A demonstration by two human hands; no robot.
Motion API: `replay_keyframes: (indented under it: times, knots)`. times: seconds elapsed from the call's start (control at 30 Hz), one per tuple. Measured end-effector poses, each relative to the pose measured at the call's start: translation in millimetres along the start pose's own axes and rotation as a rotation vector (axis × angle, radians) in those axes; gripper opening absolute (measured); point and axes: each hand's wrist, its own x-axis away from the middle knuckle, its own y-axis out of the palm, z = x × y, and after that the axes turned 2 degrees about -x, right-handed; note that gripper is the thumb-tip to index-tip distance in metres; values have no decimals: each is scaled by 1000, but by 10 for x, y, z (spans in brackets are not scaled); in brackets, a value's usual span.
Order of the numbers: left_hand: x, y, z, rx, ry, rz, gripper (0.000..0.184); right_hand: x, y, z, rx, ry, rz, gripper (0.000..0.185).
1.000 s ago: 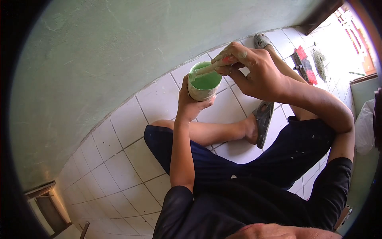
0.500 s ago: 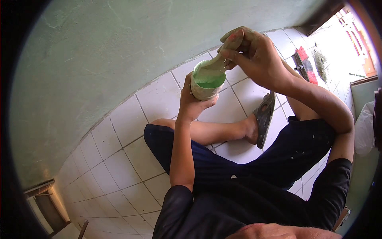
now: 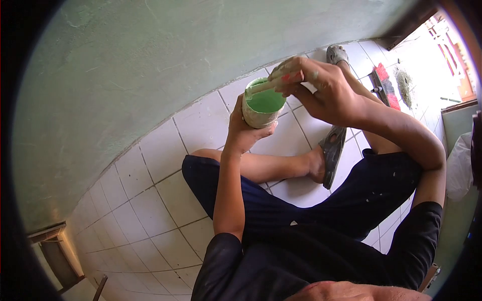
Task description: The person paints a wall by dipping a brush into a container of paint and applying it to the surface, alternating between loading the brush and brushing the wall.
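My left hand (image 3: 244,131) is wrapped round a paint-smeared cup (image 3: 260,119) and holds it up near the wall. Light green paint (image 3: 266,102) lies inside the cup. My right hand (image 3: 321,90) grips a paint-coated brush (image 3: 265,87) from above, its fingers closed round the handle, which shows a red patch. The brush reaches over the cup's rim at its upper left, and its far end is at the inner wall. Paint smears mark the right fingers.
A green wall (image 3: 150,65) runs along the upper left above the white tiled floor (image 3: 201,120). My sandalled feet and bent legs lie beyond the cup. A red and black broom head (image 3: 385,86) and a debris pile (image 3: 403,85) are at the upper right. A plastic bag (image 3: 460,168) hangs at the right.
The brush was tilted up with its broad side showing half a second ago; now it lies flatter across the rim. My right hand has turned and lowered, while my left hand stays nearly in place.
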Motion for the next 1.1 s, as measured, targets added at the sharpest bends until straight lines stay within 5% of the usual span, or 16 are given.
replay_keyframes:
  times: [0.3,0.5,0.73,1.1]
  knots:
    - [19,32,-49,52,-37,-20,81,37,53,119,88,-211,-122,27]
    - [8,35,-83,-55,-11,-22,85,16,-67,141,-77,192,-4,17]
    - [-12,6,-116,-34,-19,-11,87,24,-112,317,-436,382,132,18]
    - [-21,-1,-96,46,44,62,87,126,-241,745,-932,816,294,37]
